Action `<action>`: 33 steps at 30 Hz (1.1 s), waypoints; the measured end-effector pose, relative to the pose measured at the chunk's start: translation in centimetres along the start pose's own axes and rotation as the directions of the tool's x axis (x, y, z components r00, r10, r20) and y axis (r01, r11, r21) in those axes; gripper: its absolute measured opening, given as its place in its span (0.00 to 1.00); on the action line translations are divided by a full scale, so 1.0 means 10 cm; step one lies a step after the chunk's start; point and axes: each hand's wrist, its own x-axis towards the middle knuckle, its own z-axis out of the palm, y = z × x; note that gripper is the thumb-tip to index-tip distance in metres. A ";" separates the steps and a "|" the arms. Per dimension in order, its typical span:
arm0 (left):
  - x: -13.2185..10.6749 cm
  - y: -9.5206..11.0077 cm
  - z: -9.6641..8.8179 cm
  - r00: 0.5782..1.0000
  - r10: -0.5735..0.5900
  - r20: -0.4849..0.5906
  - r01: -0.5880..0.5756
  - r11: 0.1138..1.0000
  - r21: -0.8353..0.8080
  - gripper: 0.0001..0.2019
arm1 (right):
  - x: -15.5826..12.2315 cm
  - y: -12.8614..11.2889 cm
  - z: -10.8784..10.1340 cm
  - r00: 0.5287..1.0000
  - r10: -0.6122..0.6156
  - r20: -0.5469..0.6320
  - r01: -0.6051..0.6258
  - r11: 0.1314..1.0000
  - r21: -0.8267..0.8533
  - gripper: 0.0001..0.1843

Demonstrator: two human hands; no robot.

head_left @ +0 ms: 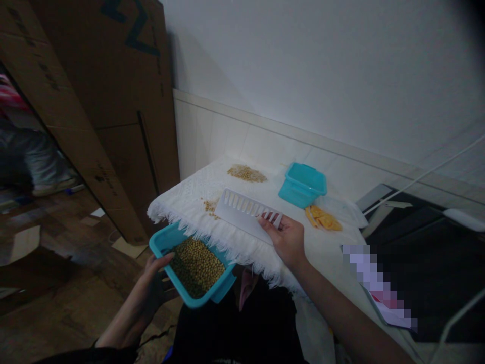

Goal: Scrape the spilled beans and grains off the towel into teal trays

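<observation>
My left hand (153,280) grips the near left wall of a teal plastic container (192,303), thumb over the rim. Dried yellow beans (202,263) lie inside, with darker green ones along the left. The container is below the fringed edge of a white cloth (178,194), which covers part of its far rim. In my right hand (286,240) is a flat white slotted plastic piece (246,217), held at its right end over the cloth. A few loose beans (209,207) show at its left edge, and a larger pile of pale beans and grains (247,173) lies behind it.
A second teal container (303,184) stands near the wall, with a crumpled yellow item (324,218) in front. Dark flat items and a white cable (424,174) are at right. A tall cardboard box (125,101) stands left; another person's leg (49,156) shows beyond it.
</observation>
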 end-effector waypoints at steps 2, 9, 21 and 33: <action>-0.03 0.02 0.03 0.999 -0.001 -0.033 0.001 1.000 0.015 0.47 | -0.01 0.01 0.00 1.000 0.007 -0.030 -0.007 1.000 0.005 0.17; -0.06 0.03 0.07 0.999 0.002 -0.052 -0.001 1.000 0.027 0.47 | -0.02 -0.02 -0.02 0.999 0.017 -0.041 -0.017 1.000 0.010 0.16; -0.06 0.04 0.08 0.998 -0.004 -0.057 0.007 0.999 0.050 0.45 | -0.05 -0.04 0.03 0.996 0.069 -0.049 -0.067 0.996 0.059 0.20; -0.02 0.07 0.02 0.997 -0.008 -0.075 0.010 1.000 0.021 0.44 | -0.08 -0.09 0.09 0.999 0.029 -0.028 -0.029 1.000 0.004 0.16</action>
